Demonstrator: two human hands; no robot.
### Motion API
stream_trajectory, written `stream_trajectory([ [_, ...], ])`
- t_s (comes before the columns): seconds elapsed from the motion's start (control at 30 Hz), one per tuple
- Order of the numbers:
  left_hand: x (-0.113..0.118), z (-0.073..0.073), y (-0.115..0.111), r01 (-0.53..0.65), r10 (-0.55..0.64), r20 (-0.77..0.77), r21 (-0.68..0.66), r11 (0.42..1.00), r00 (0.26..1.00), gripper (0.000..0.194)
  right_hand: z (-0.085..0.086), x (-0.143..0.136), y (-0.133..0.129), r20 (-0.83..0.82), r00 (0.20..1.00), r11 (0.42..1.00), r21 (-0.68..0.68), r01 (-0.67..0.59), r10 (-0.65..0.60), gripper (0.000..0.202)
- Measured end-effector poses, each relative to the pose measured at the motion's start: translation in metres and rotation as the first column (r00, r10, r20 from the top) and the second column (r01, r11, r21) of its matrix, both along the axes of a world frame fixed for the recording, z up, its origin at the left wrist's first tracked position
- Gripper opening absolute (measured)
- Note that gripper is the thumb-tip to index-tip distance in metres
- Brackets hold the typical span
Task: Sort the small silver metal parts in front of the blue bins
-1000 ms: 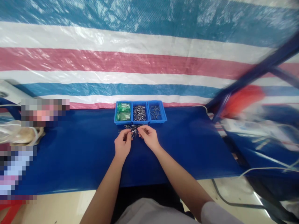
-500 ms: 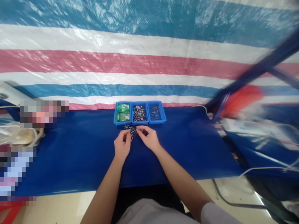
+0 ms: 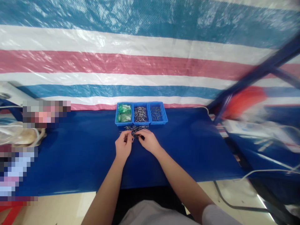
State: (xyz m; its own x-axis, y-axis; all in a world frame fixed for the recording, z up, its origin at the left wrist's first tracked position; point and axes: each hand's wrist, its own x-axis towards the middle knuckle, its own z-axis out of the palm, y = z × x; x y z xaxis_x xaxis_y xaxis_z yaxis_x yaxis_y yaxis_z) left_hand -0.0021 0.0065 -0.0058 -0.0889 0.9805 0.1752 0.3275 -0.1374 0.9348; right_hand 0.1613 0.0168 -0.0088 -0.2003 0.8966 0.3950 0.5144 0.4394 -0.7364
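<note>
On the table lies a loose pile of thin, dark metal pins (image 3: 136, 128), like nails or rivets. My left hand (image 3: 123, 144) is at the pile's near left edge, thumb and fingers pinched. Across from it, my right hand (image 3: 148, 141) has its thumb and fingers curled together over the near right of the pile. What either set of fingertips holds is too small and partly hidden. Just beyond stand three joined blue bins: a left bin (image 3: 116, 118) with green packets (image 3: 125, 113), a middle bin (image 3: 141, 123) full of metal pins, and a right bin (image 3: 164, 120) with fewer pins.
A dark blue cover (image 3: 187, 147) spans the table. Behind it hangs a striped plastic sheet (image 3: 150, 65). A blue metal frame (image 3: 253, 75), an orange-red bag (image 3: 246, 100) and white cables (image 3: 262, 170) are at right. A clear plastic bag (image 3: 23, 134) lies at left.
My right hand's fingers have curled in and shifted slightly, showing more of the pile's right side. My left hand stays nearly in place; the view has moved a little.
</note>
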Motion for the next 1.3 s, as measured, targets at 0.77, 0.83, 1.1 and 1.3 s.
stream_trajectory([
  [0.77, 0.002, 0.000, -0.001, 0.024, -0.029, 0.058, 0.085, 0.996, 0.998, 0.019, 0.010, -0.012, -0.004, -0.668, 0.738, 0.922, -0.340, -0.183, -0.100, 0.029],
  [0.83, 0.002, 0.000, -0.001, 0.020, -0.025, 0.046, 0.094, 0.995, 0.999, 0.020, 0.010, -0.012, -0.004, -0.673, 0.733, 0.925, -0.337, -0.177, -0.105, 0.028],
  [1.1, 0.003, -0.002, -0.002, 0.059, -0.056, -0.032, 0.135, 0.989, 0.998, 0.023, 0.005, -0.010, 0.000, -0.715, 0.681, 0.937, -0.326, -0.125, -0.158, 0.025],
  [1.3, 0.003, -0.003, -0.001, 0.080, -0.076, -0.039, 0.121, 0.989, 0.996, 0.022, 0.004, -0.010, 0.002, -0.725, 0.653, 0.930, -0.359, -0.083, -0.221, 0.029],
])
